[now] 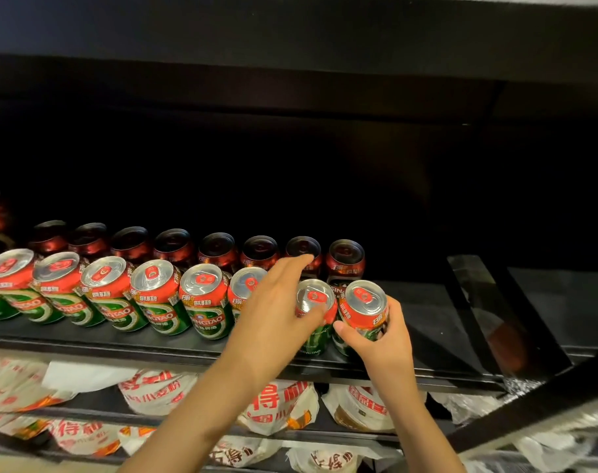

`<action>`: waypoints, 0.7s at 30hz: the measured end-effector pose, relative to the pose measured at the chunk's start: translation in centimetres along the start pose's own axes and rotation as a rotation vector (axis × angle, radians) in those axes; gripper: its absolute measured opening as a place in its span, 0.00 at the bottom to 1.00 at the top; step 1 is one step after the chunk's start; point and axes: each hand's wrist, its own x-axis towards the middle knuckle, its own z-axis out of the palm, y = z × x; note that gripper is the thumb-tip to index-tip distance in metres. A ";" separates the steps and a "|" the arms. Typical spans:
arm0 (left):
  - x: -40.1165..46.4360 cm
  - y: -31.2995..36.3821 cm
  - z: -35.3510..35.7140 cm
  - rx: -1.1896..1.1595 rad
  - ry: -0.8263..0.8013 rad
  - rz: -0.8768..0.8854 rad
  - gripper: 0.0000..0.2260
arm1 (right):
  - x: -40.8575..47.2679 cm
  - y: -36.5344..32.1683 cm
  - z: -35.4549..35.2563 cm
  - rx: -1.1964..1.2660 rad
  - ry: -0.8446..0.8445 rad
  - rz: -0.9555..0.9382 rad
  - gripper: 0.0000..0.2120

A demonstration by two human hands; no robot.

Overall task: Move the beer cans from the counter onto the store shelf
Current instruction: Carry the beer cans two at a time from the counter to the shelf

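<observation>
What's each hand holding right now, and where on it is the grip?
The right hand grips the end can of the front row around its side wall. The left hand has its thumb on the neighbouring can near the top; its fingers are spread, not curled round it.

Both forearms are reaching up and forward from the lower edge of view, bare to the wrist. The left hand (273,305) is extending its fingers forward, thumb pressing a can (316,302). The right hand (381,339) is curling fingers and thumb around another can (366,308) in a firm grip.
</observation>
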 end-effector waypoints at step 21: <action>5.7 -4.0 -2.4 0.351 -0.400 0.196 0.23 | 0.8 -0.3 1.5 -0.050 -0.011 -0.012 0.30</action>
